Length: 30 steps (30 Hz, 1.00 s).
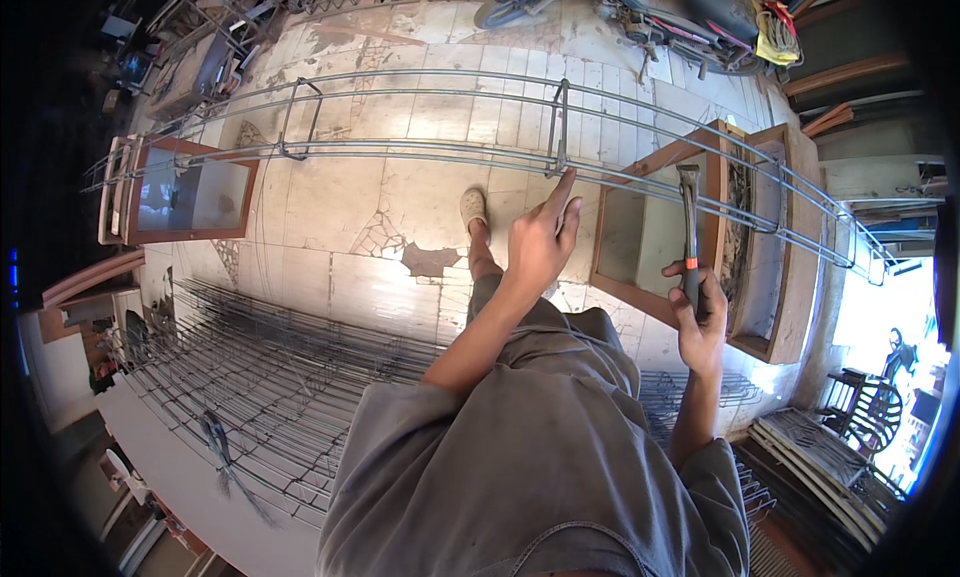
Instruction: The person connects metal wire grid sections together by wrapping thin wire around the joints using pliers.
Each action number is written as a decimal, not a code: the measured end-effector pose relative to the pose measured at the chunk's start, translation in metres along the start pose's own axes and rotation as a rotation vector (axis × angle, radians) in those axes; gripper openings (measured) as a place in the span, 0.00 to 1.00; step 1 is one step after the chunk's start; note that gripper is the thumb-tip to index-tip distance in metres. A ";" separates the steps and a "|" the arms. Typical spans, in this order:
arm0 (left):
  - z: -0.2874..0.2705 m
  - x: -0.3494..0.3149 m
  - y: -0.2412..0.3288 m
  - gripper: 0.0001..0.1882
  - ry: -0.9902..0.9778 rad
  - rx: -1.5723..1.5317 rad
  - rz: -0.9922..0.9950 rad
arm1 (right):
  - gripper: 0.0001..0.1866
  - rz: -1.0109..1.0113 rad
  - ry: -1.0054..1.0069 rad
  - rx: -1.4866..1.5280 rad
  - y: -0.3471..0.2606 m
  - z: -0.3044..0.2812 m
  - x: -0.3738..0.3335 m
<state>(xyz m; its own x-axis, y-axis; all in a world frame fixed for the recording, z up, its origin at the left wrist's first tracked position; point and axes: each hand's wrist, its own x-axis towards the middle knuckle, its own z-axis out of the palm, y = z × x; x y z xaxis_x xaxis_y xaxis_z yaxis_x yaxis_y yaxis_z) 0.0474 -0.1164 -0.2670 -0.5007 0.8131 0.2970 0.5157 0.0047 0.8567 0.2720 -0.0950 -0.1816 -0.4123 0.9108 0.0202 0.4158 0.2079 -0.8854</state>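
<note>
A long cage of thin steel bars runs across in front of me, with square wire stirrups around its bars. My left hand is open, its index finger stretched up to the lower bars by the stirrup right of the middle. Whether the fingertip touches the steel I cannot tell. In my right hand is a hammer with a metal shaft, dark grip and orange band. It is held upright, head away from me, in front of the cage's right part.
Wooden glazed frames stand under the cage at left and right. Wire mesh lies on a pale table at lower left, with pliers-like tool on it. A motorbike is parked beyond. Stacked frames are at lower right.
</note>
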 end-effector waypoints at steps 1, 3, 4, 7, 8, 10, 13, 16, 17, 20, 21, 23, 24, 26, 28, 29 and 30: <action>-0.008 -0.005 0.003 0.19 0.021 -0.046 -0.020 | 0.06 -0.017 0.002 0.003 0.001 0.000 -0.001; -0.022 -0.020 0.000 0.14 0.039 -0.122 -0.133 | 0.07 0.021 0.015 0.020 0.001 0.002 -0.004; -0.031 -0.023 -0.008 0.14 0.101 -0.138 -0.144 | 0.07 0.040 0.017 0.034 0.001 0.005 -0.006; -0.061 -0.024 -0.009 0.24 0.303 -0.423 -0.402 | 0.10 -0.177 -0.054 -0.363 -0.013 0.003 -0.001; -0.069 -0.019 -0.002 0.25 0.457 -0.470 -0.416 | 0.11 -0.280 -0.089 -0.527 -0.029 0.002 0.003; -0.072 -0.021 -0.025 0.26 0.471 -0.581 -0.294 | 0.14 -0.214 -0.196 -0.816 -0.066 -0.006 0.011; -0.054 -0.018 -0.022 0.26 0.470 -0.749 -0.344 | 0.16 -0.330 -0.281 -1.165 -0.111 -0.008 0.036; -0.032 -0.018 -0.025 0.23 0.469 -0.997 -0.433 | 0.15 -0.467 -0.388 -1.355 -0.136 0.001 0.066; -0.021 -0.014 -0.023 0.22 0.469 -1.135 -0.482 | 0.14 -0.500 -0.427 -1.442 -0.147 0.002 0.072; 0.000 -0.001 -0.020 0.20 0.446 -1.326 -0.548 | 0.16 -0.547 -0.499 -1.591 -0.156 0.011 0.084; 0.003 0.004 -0.019 0.20 0.438 -1.352 -0.556 | 0.16 -0.557 -0.522 -1.629 -0.161 0.014 0.087; 0.008 0.010 -0.020 0.20 0.422 -1.456 -0.546 | 0.16 -0.549 -0.579 -1.691 -0.171 0.018 0.090; 0.010 0.013 -0.021 0.21 0.416 -1.510 -0.540 | 0.16 -0.530 -0.608 -1.713 -0.177 0.020 0.091; 0.007 0.016 -0.023 0.19 0.400 -1.535 -0.545 | 0.17 -0.524 -0.647 -1.737 -0.182 0.025 0.095; 0.002 0.017 -0.022 0.17 0.357 -1.536 -0.551 | 0.18 -0.522 -0.650 -1.762 -0.185 0.029 0.097; 0.001 0.016 -0.022 0.13 0.339 -1.509 -0.545 | 0.19 -0.525 -0.659 -1.774 -0.187 0.031 0.099; 0.001 0.015 -0.022 0.12 0.337 -1.507 -0.548 | 0.20 -0.526 -0.668 -1.786 -0.189 0.032 0.100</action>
<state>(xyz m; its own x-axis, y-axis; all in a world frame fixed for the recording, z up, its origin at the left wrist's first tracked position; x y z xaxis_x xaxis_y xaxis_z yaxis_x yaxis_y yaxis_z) 0.0291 -0.1033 -0.2815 -0.6090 0.7483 -0.2630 -0.7666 -0.4702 0.4374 0.1266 -0.0546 -0.0273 -0.7533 0.4840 -0.4452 0.1960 0.8115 0.5506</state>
